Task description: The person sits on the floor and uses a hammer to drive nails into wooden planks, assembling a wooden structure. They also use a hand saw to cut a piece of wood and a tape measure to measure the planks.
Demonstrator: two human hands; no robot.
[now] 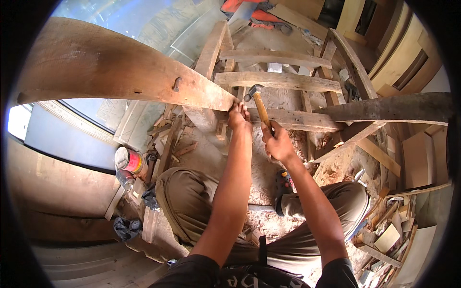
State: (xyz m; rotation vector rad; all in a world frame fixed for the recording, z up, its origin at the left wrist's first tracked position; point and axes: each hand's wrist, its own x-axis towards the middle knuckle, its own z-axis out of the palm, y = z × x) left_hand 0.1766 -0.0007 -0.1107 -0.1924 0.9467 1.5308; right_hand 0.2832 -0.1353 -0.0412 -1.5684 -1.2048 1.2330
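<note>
My right hand is wrapped round the wooden handle of a claw hammer. The hammer's dark metal head is raised, just right of my left hand and a little farther off. The fingers of my left hand are drawn together at the near end of a long wooden plank, against its edge. Whatever they pinch, if anything, is hidden or too small to name. A bent nail sticks out of the plank's face. Beyond my hands, a crossbeam runs to the right from beside the plank's end.
More wooden rails form a frame ahead, and a dark beam reaches to the right. A paint can and a black plastic bag lie at the left. Scrap wood is heaped at the lower right. Boards lean at the back right.
</note>
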